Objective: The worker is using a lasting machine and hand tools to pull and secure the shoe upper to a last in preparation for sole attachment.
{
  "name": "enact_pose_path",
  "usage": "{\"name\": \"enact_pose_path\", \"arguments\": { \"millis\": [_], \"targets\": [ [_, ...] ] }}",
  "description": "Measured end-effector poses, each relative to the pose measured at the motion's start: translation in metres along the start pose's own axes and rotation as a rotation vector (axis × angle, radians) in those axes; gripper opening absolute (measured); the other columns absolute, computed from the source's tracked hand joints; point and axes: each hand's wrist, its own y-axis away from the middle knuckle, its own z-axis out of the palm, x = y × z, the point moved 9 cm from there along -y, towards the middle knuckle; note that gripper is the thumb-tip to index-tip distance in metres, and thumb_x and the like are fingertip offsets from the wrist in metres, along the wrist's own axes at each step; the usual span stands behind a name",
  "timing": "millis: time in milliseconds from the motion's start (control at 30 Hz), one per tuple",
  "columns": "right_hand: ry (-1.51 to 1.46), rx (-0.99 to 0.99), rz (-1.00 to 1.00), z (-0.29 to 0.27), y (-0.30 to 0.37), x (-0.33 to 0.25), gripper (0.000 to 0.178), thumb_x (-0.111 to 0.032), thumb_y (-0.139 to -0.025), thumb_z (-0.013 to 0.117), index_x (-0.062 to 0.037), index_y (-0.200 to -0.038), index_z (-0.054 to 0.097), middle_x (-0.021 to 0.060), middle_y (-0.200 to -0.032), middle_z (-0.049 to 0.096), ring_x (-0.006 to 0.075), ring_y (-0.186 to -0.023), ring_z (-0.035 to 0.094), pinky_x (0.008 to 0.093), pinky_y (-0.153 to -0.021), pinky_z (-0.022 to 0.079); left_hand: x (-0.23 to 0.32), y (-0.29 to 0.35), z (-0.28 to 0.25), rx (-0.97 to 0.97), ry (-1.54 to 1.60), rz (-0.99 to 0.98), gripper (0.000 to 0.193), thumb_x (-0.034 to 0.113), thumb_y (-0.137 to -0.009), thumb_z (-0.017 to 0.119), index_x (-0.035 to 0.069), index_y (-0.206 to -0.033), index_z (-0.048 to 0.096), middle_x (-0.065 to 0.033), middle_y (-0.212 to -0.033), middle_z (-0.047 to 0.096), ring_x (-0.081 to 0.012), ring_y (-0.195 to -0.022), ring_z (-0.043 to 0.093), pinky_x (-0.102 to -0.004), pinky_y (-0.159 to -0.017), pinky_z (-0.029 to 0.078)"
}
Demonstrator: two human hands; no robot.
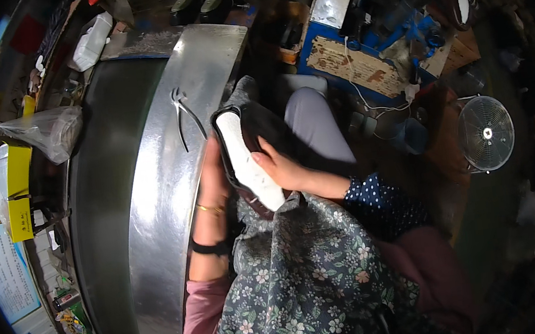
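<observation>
A dark shoe upper with its white sole-side surface [243, 160] facing up lies across my lap, its dark edge curling round the white part. My left hand [212, 170], slightly blurred, holds it along the left side, its fingers partly hidden. From the right, my right hand [281, 169] grips it with the thumb along the white surface; the other fingers are out of sight beneath. On the shiny metal ledge [159, 199] to the left rests a pair of pincers [186, 118], apart from both hands.
Beyond the ledge runs a dark conveyor belt [104, 152]. A clear plastic bag [56, 133] and a yellow box [18, 189] are at its far side. Ahead stands a blue machine [361, 64] with a trailing white cable. A round fan [487, 133] is at the right.
</observation>
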Motion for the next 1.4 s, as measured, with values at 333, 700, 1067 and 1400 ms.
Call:
{"name": "enact_pose_path", "arguments": {
  "millis": [333, 700, 1067, 1400],
  "targets": [
    [0.21, -0.034, 0.122, 0.054, -0.016, -0.021, 0.078, -0.042, -0.099, 0.042, 0.0056, -0.148, 0.004, 0.0375, -0.136, 0.039, 0.0503, -0.117, 0.05, 0.0494, -0.098, 0.043, 0.083, 0.003, 0.005, 0.156, -2.078, 0.29, 0.049, 0.038, -0.1, 0.036, 0.001, -0.084, 0.063, -0.022, -0.073, 0.067, -0.0406, -0.069, 0.066, -0.0483, -0.065, 0.052],
    [0.098, 0.144, -0.002, 0.045, -0.013, -0.023, 0.07, -0.039, -0.1, 0.043, 0.0027, -0.148, 0.014, 0.0357, -0.141, 0.034, 0.0487, -0.126, 0.042, 0.0453, -0.103, 0.038, 0.051, 0.069, 0.003, 0.273, -2.214, 0.556, 0.038, 0.033, -0.098, 0.046, 0.006, -0.072, 0.053, -0.0137, -0.053, 0.06, -0.031, -0.046, 0.061, -0.041, -0.042, 0.048],
    [-0.3, -0.43, 0.177, -0.001, -0.049, -0.053, 0.056, -0.04, -0.1, 0.048, -0.0048, -0.143, 0.039, 0.0111, -0.118, 0.062, 0.0107, -0.077, 0.063, 0.0262, -0.064, 0.052, 0.033, 0.083, -0.032, -0.091, 0.036, -0.021, 0.059, 0.014, -0.09, 0.065, 0.006, -0.141, 0.037, -0.008, -0.128, 0.055, -0.0198, -0.116, 0.055, -0.0345, -0.099, 0.046],
    [1.671, 0.834, 0.257, -0.57, -0.046, -0.168, 0.065, -0.051, -0.088, 0.058, -0.015, -0.14, 0.046, 0.0196, -0.132, 0.054, 0.0379, -0.12, 0.052, 0.0421, -0.101, 0.042, 0.042, 0.147, -0.122, 0.261, -2.179, 0.371, 0.07, 0.01, -0.079, 0.067, 0.011, -0.143, 0.039, -0.0369, -0.149, 0.014, -0.0542, -0.138, 0.018, -0.0563, -0.111, 0.026]
  ]
}}
